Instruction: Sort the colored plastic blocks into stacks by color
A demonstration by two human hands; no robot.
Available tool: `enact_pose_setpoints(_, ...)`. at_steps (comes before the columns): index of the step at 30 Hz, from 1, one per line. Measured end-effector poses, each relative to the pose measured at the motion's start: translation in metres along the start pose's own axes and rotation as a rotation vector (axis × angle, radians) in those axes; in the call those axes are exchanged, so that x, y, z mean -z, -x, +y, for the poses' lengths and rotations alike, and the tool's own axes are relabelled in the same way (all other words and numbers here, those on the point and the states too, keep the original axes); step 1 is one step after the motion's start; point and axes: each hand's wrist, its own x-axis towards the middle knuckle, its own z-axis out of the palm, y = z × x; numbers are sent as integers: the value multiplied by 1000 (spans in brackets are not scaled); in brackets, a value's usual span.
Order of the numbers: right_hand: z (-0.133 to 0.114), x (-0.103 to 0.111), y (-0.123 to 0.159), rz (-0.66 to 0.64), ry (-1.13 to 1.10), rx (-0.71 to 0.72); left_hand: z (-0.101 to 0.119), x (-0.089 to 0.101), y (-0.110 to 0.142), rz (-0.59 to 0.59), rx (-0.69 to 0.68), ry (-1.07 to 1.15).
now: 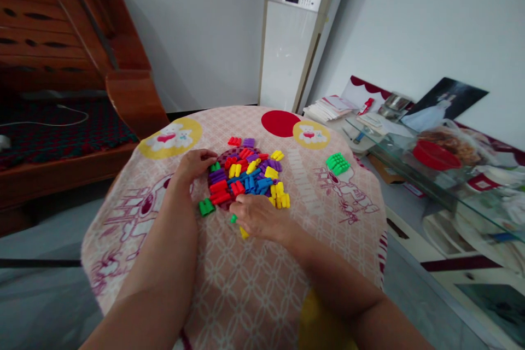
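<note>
A heap of plastic building blocks in red, blue, yellow, purple and green lies on a round dark red base (225, 159) on the table. My left hand (193, 165) is at the heap's left edge, fingers slightly bent and apart, beside a green block (215, 166). At the near edge, my right hand (255, 215) has its fingers curled down. A small green block (233, 219) shows under its fingertips and seems gripped, though most of it is hidden. A yellow block (244, 233) lies partly under this hand. Another green block (206, 207) lies between the hands.
A patterned cloth (246, 284) covers the round table. Joined green blocks (338, 163) sit apart at the right. Beyond is a glass-topped cabinet (426, 191) with papers and a red bowl (436, 155). A wooden bench (135, 98) stands left, a white upright unit (289, 49) behind.
</note>
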Motion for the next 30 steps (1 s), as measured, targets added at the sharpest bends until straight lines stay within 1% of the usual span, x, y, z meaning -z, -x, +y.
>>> enact_pose_setpoints(2, 13, 8, 5, 51, -91, -41, -1, -1, -1, 2, 11, -3)
enact_pose_setpoints(4, 38, 17, 15, 189, -213, -114, -2, -2, -2, 2, 24, -3)
enact_pose_setpoints(6, 74, 26, 32, 395, -350, -231, -3, -3, -3, 4, 30, -6)
enact_pose_setpoints(8, 117, 34, 58, 649, -423, -394, -3, -4, -3, 8, 36, -9)
enact_pose_setpoints(11, 178, 38, 108, 991, -411, -702, -2, -3, -3, 10, 36, -9)
enact_pose_setpoints(13, 208, 35, 141, 1150, -342, -864, 0, -2, -3, 11, 31, -11)
enact_pose_setpoints(15, 228, 28, 166, 1253, -262, -984, 2, -1, -2, 10, 33, -23)
enact_pose_setpoints(17, 238, 20, 180, 1287, -221, -1072, 3, 0, -1, 7, 34, -29)
enact_pose_setpoints(19, 243, 13, 182, 1256, -212, -1121, 5, 1, 0, 8, 33, -21)
enact_pose_setpoints(22, 244, 6, 174, 1174, -196, -1137, 7, 1, 2, 6, 35, -8)
enact_pose_setpoints(24, 244, 4, 169, 1143, -185, -1137, 8, 2, 2, 5, 36, -15)
enact_pose_setpoints(30, 248, 1, 167, 1118, -159, -1135, 8, 2, 2, 9, 41, -16)
